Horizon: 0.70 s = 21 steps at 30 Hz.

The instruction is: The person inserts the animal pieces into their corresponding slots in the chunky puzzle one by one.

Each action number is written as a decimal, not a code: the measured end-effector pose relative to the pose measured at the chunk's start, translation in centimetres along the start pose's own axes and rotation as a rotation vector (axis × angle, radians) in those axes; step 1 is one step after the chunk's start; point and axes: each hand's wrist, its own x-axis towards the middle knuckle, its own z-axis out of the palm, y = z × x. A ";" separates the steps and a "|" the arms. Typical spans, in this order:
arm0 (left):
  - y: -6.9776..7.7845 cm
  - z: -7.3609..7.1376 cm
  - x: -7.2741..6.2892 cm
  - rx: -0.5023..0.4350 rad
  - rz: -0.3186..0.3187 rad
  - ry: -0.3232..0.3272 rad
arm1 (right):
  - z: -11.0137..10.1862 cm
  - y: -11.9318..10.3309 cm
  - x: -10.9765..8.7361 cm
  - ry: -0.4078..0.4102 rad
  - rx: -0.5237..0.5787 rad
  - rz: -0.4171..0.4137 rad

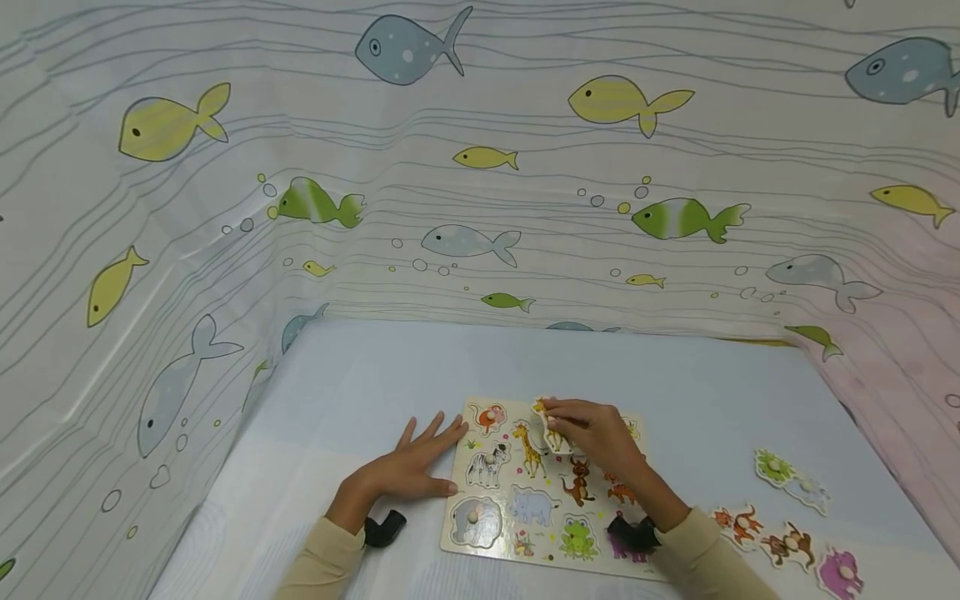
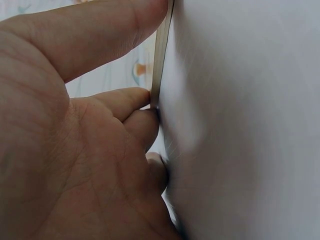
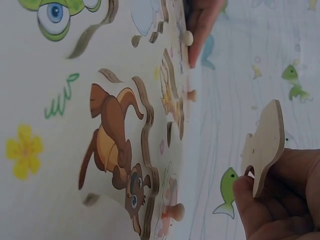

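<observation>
My right hand pinches a giraffe puzzle piece above the upper middle of a wooden puzzle board. In the right wrist view the piece's bare wooden back shows, clear of the board. Just left of it on the board is the giraffe recess, with a printed giraffe. My left hand lies at the board's left edge, fingers spread, thumb and fingertips touching the rim. Knobbed monkey, zebra and elephant pieces sit in the left column.
Right of the board lie several loose pieces, among them a green one, an orange one, a brown one and a purple one. The board's printed recesses include a kangaroo and a frog. Fish-patterned sheeting surrounds the table.
</observation>
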 end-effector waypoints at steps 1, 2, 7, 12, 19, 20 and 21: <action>0.0 0.0 0.0 -0.001 0.001 0.001 | 0.1 0.1 0.0 -0.003 0.002 -0.006; 0.0 0.0 0.0 0.000 -0.001 -0.001 | 0.3 0.2 -0.1 -0.007 0.005 -0.015; 0.1 0.0 0.1 -0.004 -0.004 -0.001 | 1.0 0.3 -0.2 -0.032 0.016 -0.027; 0.2 0.0 0.1 -0.001 -0.007 0.000 | 1.7 0.3 -0.1 -0.046 0.037 -0.001; 0.3 -0.1 0.2 0.004 -0.007 -0.002 | 2.5 0.7 0.1 -0.043 0.034 0.021; 0.3 -0.2 0.2 0.004 -0.006 -0.004 | 2.6 0.8 0.1 -0.040 0.035 0.017; 0.3 -0.2 0.2 0.004 -0.006 -0.005 | 2.7 0.9 0.1 -0.035 0.040 0.010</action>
